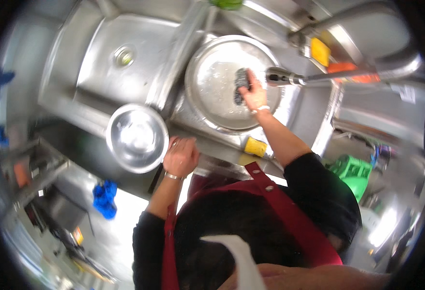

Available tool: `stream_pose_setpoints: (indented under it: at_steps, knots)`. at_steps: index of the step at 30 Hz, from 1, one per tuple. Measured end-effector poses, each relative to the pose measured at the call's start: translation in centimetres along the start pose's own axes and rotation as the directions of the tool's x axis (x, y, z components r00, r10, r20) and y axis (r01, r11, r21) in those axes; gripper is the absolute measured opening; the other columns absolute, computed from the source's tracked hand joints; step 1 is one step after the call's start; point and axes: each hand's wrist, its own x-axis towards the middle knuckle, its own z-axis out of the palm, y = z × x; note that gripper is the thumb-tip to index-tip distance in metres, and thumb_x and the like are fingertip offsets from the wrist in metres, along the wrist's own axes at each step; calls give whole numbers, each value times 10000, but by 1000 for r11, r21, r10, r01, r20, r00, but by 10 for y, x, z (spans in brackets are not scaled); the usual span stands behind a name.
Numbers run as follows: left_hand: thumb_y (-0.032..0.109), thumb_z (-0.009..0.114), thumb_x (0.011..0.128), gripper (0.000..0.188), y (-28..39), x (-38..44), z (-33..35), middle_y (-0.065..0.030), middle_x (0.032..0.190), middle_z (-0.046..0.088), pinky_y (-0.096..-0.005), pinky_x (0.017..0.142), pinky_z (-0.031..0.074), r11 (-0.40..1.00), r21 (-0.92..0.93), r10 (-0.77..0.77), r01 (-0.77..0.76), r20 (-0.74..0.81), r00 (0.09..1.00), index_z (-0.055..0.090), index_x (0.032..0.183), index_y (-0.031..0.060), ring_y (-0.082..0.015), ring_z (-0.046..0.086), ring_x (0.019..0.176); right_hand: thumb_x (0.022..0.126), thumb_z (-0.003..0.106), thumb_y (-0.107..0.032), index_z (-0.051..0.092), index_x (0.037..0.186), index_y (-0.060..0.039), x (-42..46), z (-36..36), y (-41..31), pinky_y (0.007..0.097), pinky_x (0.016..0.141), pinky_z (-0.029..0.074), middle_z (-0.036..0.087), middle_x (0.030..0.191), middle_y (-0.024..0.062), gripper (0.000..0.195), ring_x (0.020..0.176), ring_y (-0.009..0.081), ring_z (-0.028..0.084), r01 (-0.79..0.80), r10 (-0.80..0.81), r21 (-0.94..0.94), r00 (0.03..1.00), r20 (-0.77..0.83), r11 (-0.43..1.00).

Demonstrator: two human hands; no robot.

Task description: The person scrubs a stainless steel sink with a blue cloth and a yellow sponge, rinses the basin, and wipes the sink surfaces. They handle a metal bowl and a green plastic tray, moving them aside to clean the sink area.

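Note:
My left hand (181,156) grips the rim of a shiny metal bowl (137,138), held at the front edge of the left sink basin. Its inside faces up. My right hand (254,95) holds a dark grey scouring pad (240,86) over a large round metal pan (212,105) in the right basin. Liquid with some froth shows in the pan. Just right of that hand hangs the metal spray head (285,77) of a tap. A yellow sponge (255,146) lies on the sink's front ledge.
The left basin (140,65) has a drain (124,56) with something greenish in it. Another yellow sponge (320,52) and an orange item (343,67) sit behind the tap. A green plastic container (354,174) is at right; a blue bundle (105,198) lies at lower left.

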Motion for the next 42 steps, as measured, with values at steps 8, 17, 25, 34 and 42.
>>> stream_pose_setpoints:
  at_steps: [8, 17, 25, 34, 42]
  knots:
    - [50, 565, 678, 75, -7, -8, 3, -81, 647, 571, -347, 716, 474, 1000, 10, 9, -8, -104, 994, 577, 751, 62, -226, 567, 592, 674, 576, -282, 547, 1084, -94, -14, -9, 41, 365, 811, 443, 606, 908, 201, 451, 888, 330, 575, -89, 172, -276, 941, 292, 957]
    - [59, 614, 682, 89, 26, -23, -33, -83, 768, 589, -362, 779, 448, 995, -72, 46, -72, -309, 950, 575, 762, 68, -253, 560, 724, 676, 612, -140, 474, 1189, -96, -28, -55, -11, 302, 726, 462, 611, 857, 126, 533, 785, 211, 588, 136, -139, 122, 990, 15, 983]
    - [185, 698, 736, 363, -63, -61, -88, -41, 792, 503, -224, 577, 423, 588, -598, -808, 545, -397, 435, 466, 957, 14, -104, 478, 652, 651, 642, -293, 544, 1112, -63, -75, -54, 28, 318, 803, 446, 607, 990, 191, 524, 900, 265, 591, -365, 342, 63, 910, 236, 929]
    - [173, 707, 707, 366, -87, -49, -61, -39, 726, 491, -248, 390, 472, 211, -752, -908, 625, 87, 411, 468, 939, 23, -120, 509, 581, 667, 631, -269, 572, 1082, -92, -105, -50, 6, 289, 807, 447, 615, 975, 171, 455, 884, 264, 593, -295, 288, -23, 910, 297, 955]
    - [326, 682, 677, 350, -91, -9, -56, -80, 763, 618, -349, 699, 458, 655, 41, -737, 755, -188, 650, 585, 866, 47, -245, 596, 731, 682, 629, -243, 551, 1104, -90, -116, -50, 57, 282, 817, 440, 615, 974, 151, 455, 904, 227, 584, -423, 370, 84, 861, 350, 902]
